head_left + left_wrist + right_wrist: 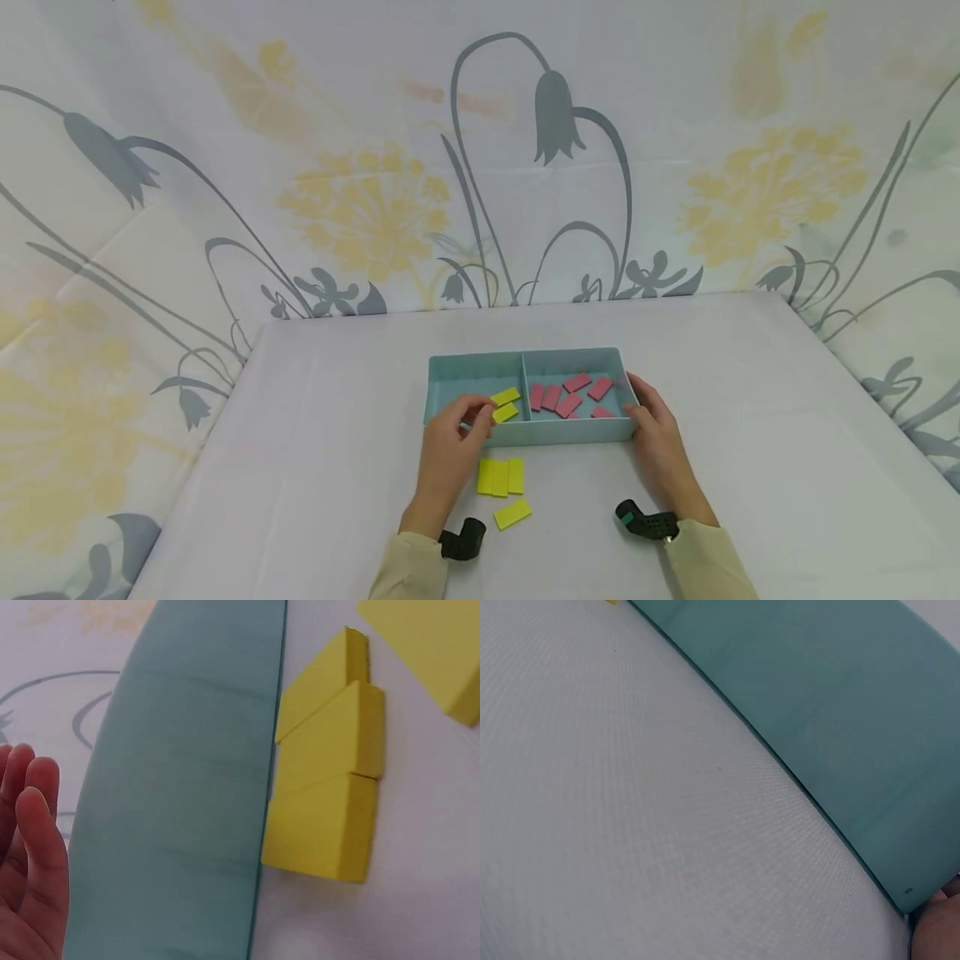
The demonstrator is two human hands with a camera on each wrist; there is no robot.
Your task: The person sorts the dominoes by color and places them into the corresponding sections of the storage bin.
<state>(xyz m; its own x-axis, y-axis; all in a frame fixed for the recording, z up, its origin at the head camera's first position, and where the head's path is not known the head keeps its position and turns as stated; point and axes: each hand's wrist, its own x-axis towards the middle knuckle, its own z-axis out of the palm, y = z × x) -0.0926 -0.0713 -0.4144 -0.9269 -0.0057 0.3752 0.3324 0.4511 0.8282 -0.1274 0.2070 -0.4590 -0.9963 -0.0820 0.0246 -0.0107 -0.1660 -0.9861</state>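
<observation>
A pale teal two-compartment box (577, 432) stands on the table. My left hand (450, 446) is over the front wall of its left compartment, fingers loosely bent beside two yellow blocks (506, 397). In the left wrist view, nothing shows between the thumb and fingers (43, 825). At the box's right front corner, my right hand (660, 442) holds the wall, thumb at the front rim and fingers along the side. The right wrist view catches only a bit of that hand (937, 930) by the corner. Several pink blocks (577, 382) lie scattered in the right compartment.
Three yellow blocks (500, 478) lie side by side in front of the box, and another yellow block (513, 514) lies slanted nearer to me. A white cloth (315, 467) covers the table. Behind it hangs a flower-printed curtain (375, 100).
</observation>
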